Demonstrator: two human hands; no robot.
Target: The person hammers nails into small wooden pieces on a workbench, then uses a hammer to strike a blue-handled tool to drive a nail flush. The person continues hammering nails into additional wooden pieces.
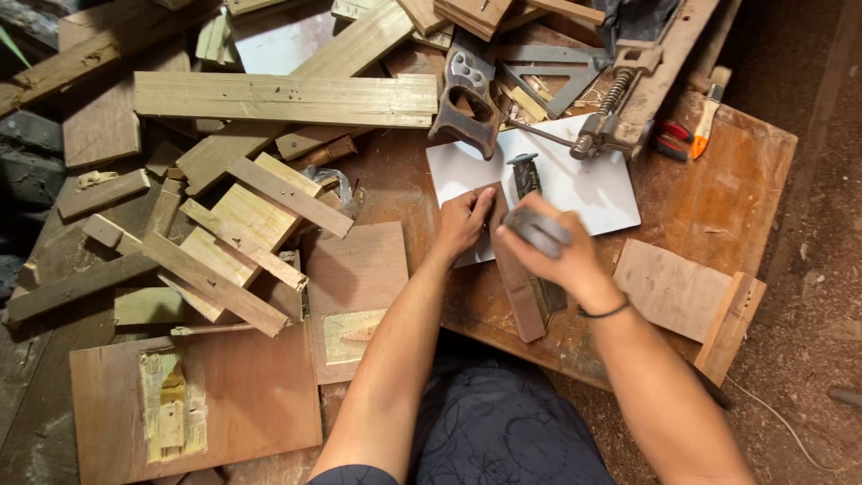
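Note:
My left hand (462,222) presses down on the top end of a narrow reddish-brown wooden strip (519,296) that lies across a white board (584,189) and the brown workbench (727,180). My right hand (552,247) is closed on a small grey block (537,230), blurred, held over the strip. A dark tool (524,173) with a grey top lies on the white board just beyond my fingers. A dark band sits on my right wrist.
A handsaw (467,99) and a metal clamp (615,103) lie at the back of the bench, near a grey square (557,76) and red-handled pliers (672,139). Several wood offcuts (242,224) pile up on the left. Plywood pieces (669,287) rest at right.

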